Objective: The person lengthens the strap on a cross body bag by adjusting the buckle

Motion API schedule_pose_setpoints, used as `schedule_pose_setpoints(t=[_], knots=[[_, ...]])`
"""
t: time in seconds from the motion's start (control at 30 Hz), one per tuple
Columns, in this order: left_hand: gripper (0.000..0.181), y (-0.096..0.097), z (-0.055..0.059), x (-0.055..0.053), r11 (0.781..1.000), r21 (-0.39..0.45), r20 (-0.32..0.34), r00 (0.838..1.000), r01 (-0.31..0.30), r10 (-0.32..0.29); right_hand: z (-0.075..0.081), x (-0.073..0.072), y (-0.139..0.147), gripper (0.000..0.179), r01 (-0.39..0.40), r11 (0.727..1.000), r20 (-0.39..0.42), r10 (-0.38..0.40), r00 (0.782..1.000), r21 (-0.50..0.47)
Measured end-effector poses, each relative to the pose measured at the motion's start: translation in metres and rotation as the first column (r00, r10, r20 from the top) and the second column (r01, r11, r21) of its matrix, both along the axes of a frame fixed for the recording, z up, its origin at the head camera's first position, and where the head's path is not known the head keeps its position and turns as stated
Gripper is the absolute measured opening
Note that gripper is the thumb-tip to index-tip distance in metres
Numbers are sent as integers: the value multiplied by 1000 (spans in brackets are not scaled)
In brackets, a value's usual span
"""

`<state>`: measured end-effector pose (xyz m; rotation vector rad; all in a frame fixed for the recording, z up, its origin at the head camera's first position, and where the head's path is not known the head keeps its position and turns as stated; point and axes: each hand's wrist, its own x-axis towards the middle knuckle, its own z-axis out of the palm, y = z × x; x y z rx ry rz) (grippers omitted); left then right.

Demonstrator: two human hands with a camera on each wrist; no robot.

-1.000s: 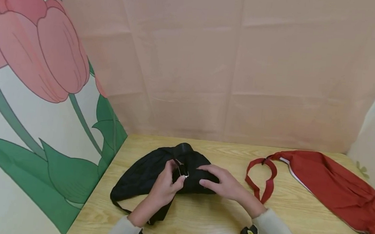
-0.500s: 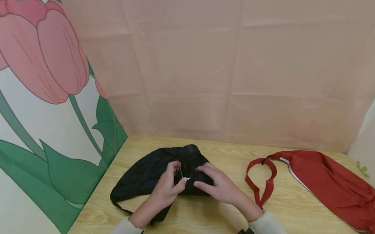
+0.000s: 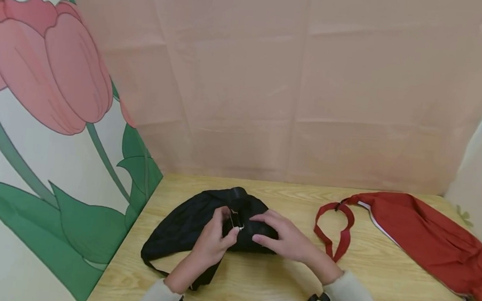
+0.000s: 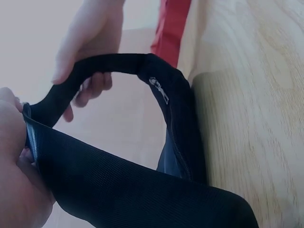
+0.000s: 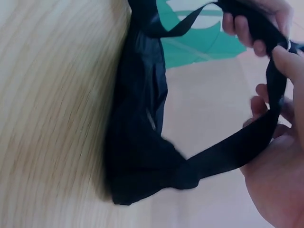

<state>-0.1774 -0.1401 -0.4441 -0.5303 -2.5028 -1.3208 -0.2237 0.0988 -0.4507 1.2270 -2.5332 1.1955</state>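
A black waist bag (image 3: 188, 217) lies on the table, left of the middle in the head view. My left hand (image 3: 211, 241) pinches a raised part of its strap, thumb and fingertips together at a small bright glint. Across from it, my right hand (image 3: 287, 238) holds the strap too. In the left wrist view, the right thumb lies over the black strap (image 4: 114, 62) and the fingers curl beneath. There a silver zip pull (image 4: 160, 90) hangs on the bag's side. From the right wrist, the strap loops up from the bag (image 5: 137, 137) to both hands.
A red waist bag (image 3: 422, 238) lies at the right of the wooden table (image 3: 263, 291), its red strap (image 3: 347, 236) looped toward the right forearm. A plain pinkish backdrop (image 3: 238, 83) stands behind; a tulip-printed panel (image 3: 75, 74) borders the left.
The right hand shifts slightly left, then a little back to the right. The raised strap wavers with it, while the left hand keeps its pinch. The red bag stays put.
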Motion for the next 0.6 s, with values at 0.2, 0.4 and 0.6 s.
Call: schedule_pose_setpoints(t=[0.2, 0.4, 0.6], knots=[[48, -1, 0, 0, 1000, -2, -32, 999, -2, 2, 4, 5, -7, 41, -13, 1000, -32, 14, 999, 16], [45, -1, -1, -1, 1000, 13, -32, 999, -1, 2, 4, 5, -5, 41, 21, 1000, 7, -21, 1000, -16], [44, 1, -2, -1, 1000, 26, -42, 999, 15, -14, 0, 1, 1, 39, 28, 999, 27, -27, 999, -29]])
